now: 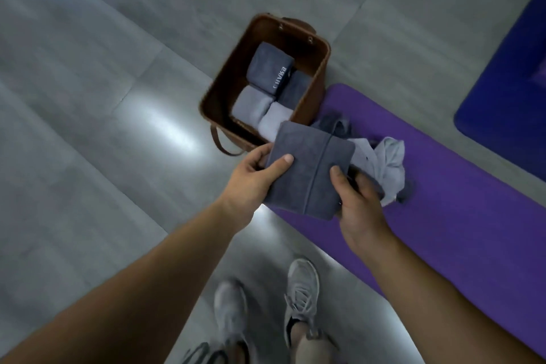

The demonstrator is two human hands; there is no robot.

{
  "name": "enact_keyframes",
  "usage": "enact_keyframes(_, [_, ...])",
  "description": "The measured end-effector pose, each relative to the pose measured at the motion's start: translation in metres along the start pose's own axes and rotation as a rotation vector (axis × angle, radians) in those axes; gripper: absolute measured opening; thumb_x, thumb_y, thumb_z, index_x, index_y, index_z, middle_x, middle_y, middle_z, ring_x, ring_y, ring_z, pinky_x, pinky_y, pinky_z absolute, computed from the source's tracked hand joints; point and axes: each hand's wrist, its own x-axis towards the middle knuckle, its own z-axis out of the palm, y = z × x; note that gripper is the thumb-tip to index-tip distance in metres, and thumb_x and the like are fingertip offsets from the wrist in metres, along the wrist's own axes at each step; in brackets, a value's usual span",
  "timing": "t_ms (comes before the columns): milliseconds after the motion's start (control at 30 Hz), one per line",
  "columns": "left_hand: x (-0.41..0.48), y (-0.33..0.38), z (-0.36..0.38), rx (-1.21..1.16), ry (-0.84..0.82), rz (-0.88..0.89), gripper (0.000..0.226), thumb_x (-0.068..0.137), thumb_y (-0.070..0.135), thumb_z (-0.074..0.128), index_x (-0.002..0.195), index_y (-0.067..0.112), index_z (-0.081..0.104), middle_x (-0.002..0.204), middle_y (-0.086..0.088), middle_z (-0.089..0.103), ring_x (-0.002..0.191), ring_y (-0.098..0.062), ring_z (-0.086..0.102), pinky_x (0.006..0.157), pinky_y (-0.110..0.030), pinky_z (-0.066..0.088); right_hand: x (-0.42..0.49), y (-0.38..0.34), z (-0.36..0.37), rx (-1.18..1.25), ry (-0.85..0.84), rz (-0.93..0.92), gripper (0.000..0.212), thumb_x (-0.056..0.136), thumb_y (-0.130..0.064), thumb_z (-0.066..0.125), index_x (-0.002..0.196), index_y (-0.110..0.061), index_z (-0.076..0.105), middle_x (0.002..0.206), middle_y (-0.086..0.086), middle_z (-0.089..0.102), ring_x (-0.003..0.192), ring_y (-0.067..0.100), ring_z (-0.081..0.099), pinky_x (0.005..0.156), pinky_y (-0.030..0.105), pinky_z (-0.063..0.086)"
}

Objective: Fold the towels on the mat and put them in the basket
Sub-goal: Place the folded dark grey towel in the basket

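The person stood on the grey tiled floor (88, 97) and held a folded dark grey towel (307, 168) between both hands, just above the near edge of the purple mat (458, 216). The left hand (254, 177) gripped its left side, fingers (279, 164) closed with the thumb on top; the right hand (359, 201) pinched the right side in the same way. Beyond the towel stood a brown basket (323, 68) on the floor, touching the mat's end — inside it lay four folded towels, two dark and two light grey (251, 105). On the mat, just beside the basket, a small pile of unfolded towels (387, 159) waited. Grey sneakers (301, 289) showed below.
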Motion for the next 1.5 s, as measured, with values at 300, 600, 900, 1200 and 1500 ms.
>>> enact_keyframes(300, [0.166, 0.037, -0.07, 0.09, -0.138, -0.05, 0.055, 0.084, 0.03, 0.081, 0.135, 0.024, 0.061, 0.127, 0.001, 0.07, 0.114, -0.02, 0.069, 0.085, -0.035, 0.059, 0.14, 0.019, 0.086, 0.026, 0.191, 0.086, 0.026, 0.096, -0.037, 0.066, 0.121, -0.027, 0.067, 0.113, -0.008, 0.075, 0.105, 0.013, 0.071, 0.099, 0.046, 0.056])
enact_keyframes(600, [0.3, 0.045, -0.107, 0.188, -0.283, -0.031, 0.055, 0.086, 0.033, 0.08, 0.136, 0.033, 0.058, 0.128, 0.007, 0.07, 0.118, -0.016, 0.067, 0.101, -0.045, 0.055, 0.247, 0.052, 0.147, 0.104, 0.403, -0.024, 0.054, 0.086, -0.053, 0.068, 0.133, -0.028, 0.063, 0.127, -0.004, 0.07, 0.117, 0.018, 0.066, 0.102, 0.048, 0.053])
enact_keyframes(900, [0.376, 0.009, -0.108, 0.124, -0.213, -0.037, 0.037, 0.089, 0.025, 0.078, 0.121, 0.012, 0.064, 0.112, -0.005, 0.076, 0.102, -0.021, 0.074, 0.09, -0.042, 0.061, 0.321, 0.099, 0.179, 0.021, 0.615, -0.114, 0.052, 0.089, -0.056, 0.058, 0.137, -0.036, 0.052, 0.132, -0.014, 0.061, 0.121, 0.008, 0.06, 0.107, 0.041, 0.049])
enact_keyframes(1200, [0.412, -0.007, -0.082, 0.084, -0.299, -0.018, 0.038, 0.089, 0.024, 0.077, 0.122, 0.009, 0.066, 0.113, -0.011, 0.076, 0.106, -0.027, 0.074, 0.095, -0.05, 0.058, 0.349, 0.111, 0.179, 0.038, 0.856, -0.172, 0.052, 0.091, -0.04, 0.069, 0.138, -0.022, 0.056, 0.127, -0.01, 0.066, 0.112, 0.002, 0.063, 0.103, 0.03, 0.051])
enact_keyframes(1500, [0.422, -0.012, -0.071, 0.045, -0.229, -0.032, 0.029, 0.088, 0.021, 0.079, 0.114, 0.011, 0.071, 0.106, -0.009, 0.078, 0.1, -0.025, 0.075, 0.092, -0.05, 0.06, 0.369, 0.099, 0.18, 0.506, 0.921, 0.044, 0.023, 0.08, -0.038, 0.083, 0.091, -0.021, 0.073, 0.092, -0.005, 0.077, 0.085, 0.014, 0.075, 0.086, 0.04, 0.061])
